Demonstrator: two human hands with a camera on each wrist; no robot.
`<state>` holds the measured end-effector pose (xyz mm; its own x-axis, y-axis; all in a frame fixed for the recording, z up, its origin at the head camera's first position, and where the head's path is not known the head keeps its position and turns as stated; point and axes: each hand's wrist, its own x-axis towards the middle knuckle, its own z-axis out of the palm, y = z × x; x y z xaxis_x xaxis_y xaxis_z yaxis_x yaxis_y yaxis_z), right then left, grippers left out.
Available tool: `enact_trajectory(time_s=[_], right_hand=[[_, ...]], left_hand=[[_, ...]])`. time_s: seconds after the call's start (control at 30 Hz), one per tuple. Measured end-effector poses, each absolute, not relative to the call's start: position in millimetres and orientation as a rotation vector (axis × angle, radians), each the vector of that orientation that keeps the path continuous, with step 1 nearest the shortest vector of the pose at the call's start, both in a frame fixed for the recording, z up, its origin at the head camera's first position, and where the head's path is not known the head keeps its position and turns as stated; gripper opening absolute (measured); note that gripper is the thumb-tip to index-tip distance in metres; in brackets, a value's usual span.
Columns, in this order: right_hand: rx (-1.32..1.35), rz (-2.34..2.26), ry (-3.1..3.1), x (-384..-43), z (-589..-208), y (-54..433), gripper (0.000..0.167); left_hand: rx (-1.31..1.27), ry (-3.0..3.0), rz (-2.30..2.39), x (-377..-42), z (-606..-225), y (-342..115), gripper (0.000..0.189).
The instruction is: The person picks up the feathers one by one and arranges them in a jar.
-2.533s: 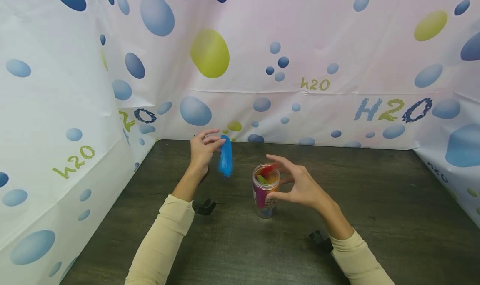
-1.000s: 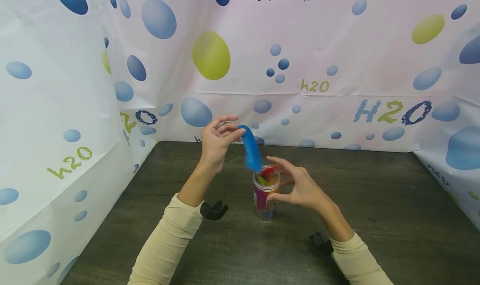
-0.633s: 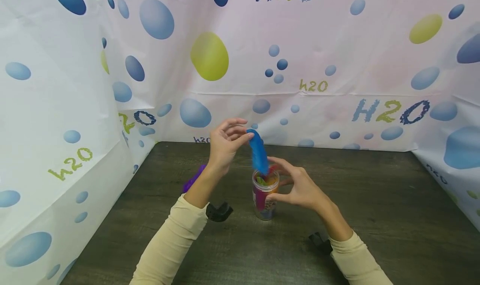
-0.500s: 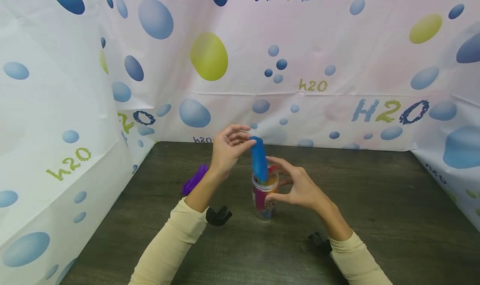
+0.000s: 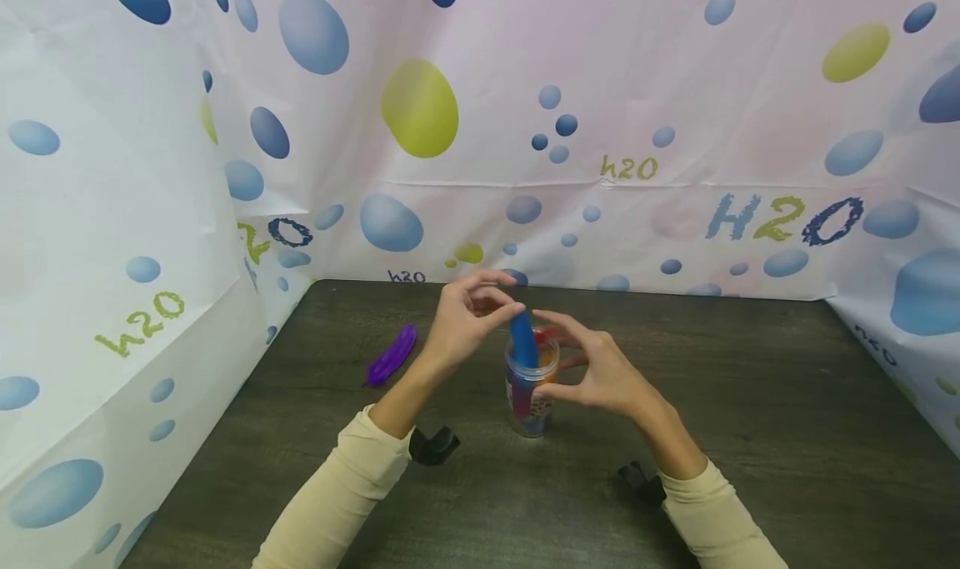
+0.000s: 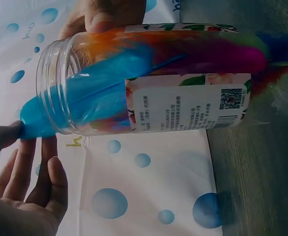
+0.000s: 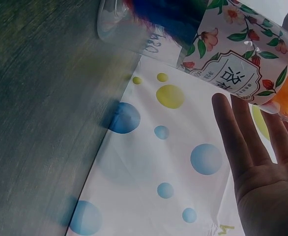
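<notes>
My left hand (image 5: 467, 323) pinches the upper tip of a blue feather (image 5: 523, 344) between thumb and fingers. The feather's lower part is inside a clear plastic jar (image 5: 531, 423) standing on the table. In the left wrist view, the blue feather (image 6: 102, 83) runs through the jar's open threaded mouth. Orange, magenta and other coloured feathers (image 6: 217, 56) fill the jar behind its printed label. My right hand (image 5: 603, 373) holds the jar from the right, thumb in front and fingers behind. The right wrist view shows its fingers (image 7: 227, 128) at the jar's flowered label (image 7: 237, 64).
A purple feather (image 5: 392, 356) lies on the dark wooden table (image 5: 720, 386), left of the left forearm. Black wrist mounts (image 5: 435, 446) stick out below both wrists. A white sheet (image 5: 660, 77) with blue and green spots hangs behind and at the sides.
My left hand has moved right and then down, taking the blue feather from the jar's left side into its mouth. The purple feather has come into view. The right hand stays at the jar.
</notes>
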<state>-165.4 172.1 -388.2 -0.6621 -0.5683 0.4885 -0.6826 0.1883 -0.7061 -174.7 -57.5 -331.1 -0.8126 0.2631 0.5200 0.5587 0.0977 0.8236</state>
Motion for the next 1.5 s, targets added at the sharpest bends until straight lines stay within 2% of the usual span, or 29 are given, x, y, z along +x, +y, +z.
enact_trajectory(time_s=[0.57, 0.93, 1.23, 1.5], right_hand=[[1.24, 1.479, -2.338, -169, -387, 174, 0.09], [1.245, 1.482, -2.333, -171, -387, 175, 0.094], [1.247, 1.47, -2.345, -173, -389, 177, 0.094], [1.255, 1.472, -2.338, -174, -389, 177, 0.093]], left_hand=[[-0.981, -2.356, -1.554, -177, -332, -64, 0.027], [-0.816, -2.298, -1.457, -188, -333, -89, 0.018], [-0.573, -2.351, -1.327, -200, -343, -119, 0.018], [-0.469, -2.397, -1.171, -210, -359, -134, 0.015]])
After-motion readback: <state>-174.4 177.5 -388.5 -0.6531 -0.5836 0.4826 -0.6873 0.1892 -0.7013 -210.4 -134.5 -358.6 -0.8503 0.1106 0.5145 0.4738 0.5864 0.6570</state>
